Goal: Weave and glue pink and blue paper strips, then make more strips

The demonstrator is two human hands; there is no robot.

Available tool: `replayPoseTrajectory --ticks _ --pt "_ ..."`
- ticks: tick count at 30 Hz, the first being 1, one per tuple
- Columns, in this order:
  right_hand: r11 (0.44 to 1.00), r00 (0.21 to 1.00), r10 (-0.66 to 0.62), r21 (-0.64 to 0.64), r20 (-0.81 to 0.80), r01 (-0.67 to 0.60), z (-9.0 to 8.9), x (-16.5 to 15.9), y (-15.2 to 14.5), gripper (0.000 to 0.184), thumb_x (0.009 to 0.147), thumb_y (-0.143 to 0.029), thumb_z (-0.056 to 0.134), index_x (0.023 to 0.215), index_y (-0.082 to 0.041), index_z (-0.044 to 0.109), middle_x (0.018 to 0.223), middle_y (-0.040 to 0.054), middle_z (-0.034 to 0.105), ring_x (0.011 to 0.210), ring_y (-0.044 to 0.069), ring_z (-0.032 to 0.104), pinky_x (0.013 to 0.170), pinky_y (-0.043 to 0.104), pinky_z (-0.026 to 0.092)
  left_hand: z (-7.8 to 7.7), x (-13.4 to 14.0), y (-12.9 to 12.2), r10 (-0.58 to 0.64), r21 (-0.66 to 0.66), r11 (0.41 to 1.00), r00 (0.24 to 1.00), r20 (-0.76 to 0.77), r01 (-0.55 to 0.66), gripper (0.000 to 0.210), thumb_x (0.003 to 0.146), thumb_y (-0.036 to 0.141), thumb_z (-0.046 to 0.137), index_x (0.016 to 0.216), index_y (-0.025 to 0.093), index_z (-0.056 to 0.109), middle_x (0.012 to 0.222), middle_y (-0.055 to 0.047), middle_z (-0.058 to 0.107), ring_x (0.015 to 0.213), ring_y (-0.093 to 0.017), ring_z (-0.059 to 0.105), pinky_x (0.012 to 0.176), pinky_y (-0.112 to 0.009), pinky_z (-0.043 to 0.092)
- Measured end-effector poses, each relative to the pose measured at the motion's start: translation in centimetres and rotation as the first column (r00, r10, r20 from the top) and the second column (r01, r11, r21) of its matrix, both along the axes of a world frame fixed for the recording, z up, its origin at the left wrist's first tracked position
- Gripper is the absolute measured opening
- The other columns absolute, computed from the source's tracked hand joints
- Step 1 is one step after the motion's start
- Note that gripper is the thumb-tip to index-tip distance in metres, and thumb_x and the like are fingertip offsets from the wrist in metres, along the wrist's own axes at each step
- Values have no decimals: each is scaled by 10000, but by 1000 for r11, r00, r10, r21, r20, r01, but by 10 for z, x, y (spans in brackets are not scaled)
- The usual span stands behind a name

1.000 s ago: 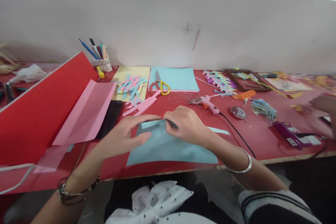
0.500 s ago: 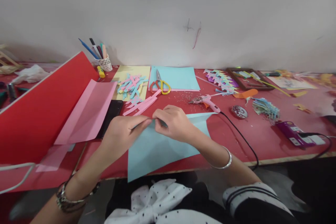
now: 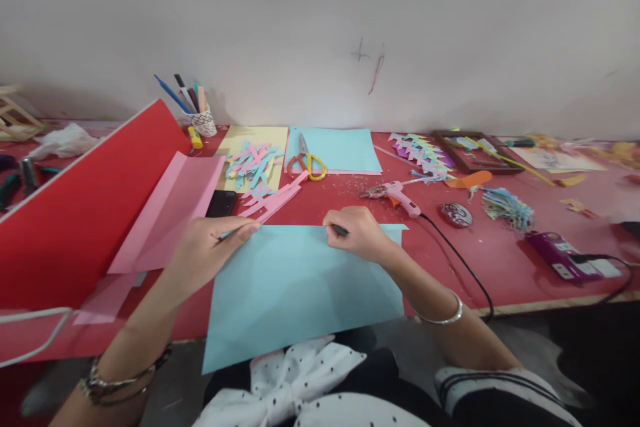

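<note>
A large light-blue paper sheet [image 3: 300, 287] lies in front of me, its near edge hanging past the table edge. My left hand [image 3: 210, 247] pinches the sheet's far left corner between thumb and fingers. On the sheet's far edge, toward the right, rests my right hand [image 3: 357, 233], with its fingers curled round a dark pen-like stick [image 3: 340, 230]; most of the stick is hidden. A narrow strip along that far edge looks folded, its end sticking out at the right. Pink paper strips [image 3: 277, 202] lie just beyond my left hand.
Scissors [image 3: 313, 163] lie on blue paper at the back. A pink glue gun [image 3: 395, 195] with a black cord sits right of my right hand. On the left stand a red board [image 3: 100, 213] and folded pink paper [image 3: 170, 213]. A purple power strip [image 3: 560, 257] is far right.
My hands have moved apart along the sheet's far edge, left hand to the left corner, right hand rightward. The blue sheet has shifted left and lies flatter and straighter.
</note>
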State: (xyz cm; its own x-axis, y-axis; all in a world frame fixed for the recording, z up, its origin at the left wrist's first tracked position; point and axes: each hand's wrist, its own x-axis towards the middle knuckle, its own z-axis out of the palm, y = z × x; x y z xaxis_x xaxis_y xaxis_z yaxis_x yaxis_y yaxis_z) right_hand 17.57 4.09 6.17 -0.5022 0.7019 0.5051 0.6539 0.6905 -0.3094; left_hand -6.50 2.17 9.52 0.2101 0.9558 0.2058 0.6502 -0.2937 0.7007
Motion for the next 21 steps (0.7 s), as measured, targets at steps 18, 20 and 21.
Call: replayPoseTrajectory --ticks 18,20,21 --pt "975 976 -217 -45 13 217 -1 69 -17 144 669 -174 370 537 -190 426 436 -50 412 404 64 337 447 172 266 -10 -48 8 224 -164 961 974 -19 -224 429 572 596 538 655 206 699 699 17 719 677 -186 615 622 -256 498" --pt "966 967 -254 -57 2 253 1 78 -17 136 663 -181 377 534 -194 422 431 -53 401 397 64 334 437 171 271 -8 -47 7 203 -173 964 979 1 -200 455 551 629 541 634 210 697 689 16 718 667 -191 616 626 -266 502" --pt "957 958 -286 -51 -12 286 3 83 -17 129 658 -184 384 535 -195 423 435 -53 403 398 64 339 438 173 276 -7 -46 6 206 -174 964 979 9 -201 468 531 646 544 613 210 693 678 11 716 655 -193 615 623 -273 505"
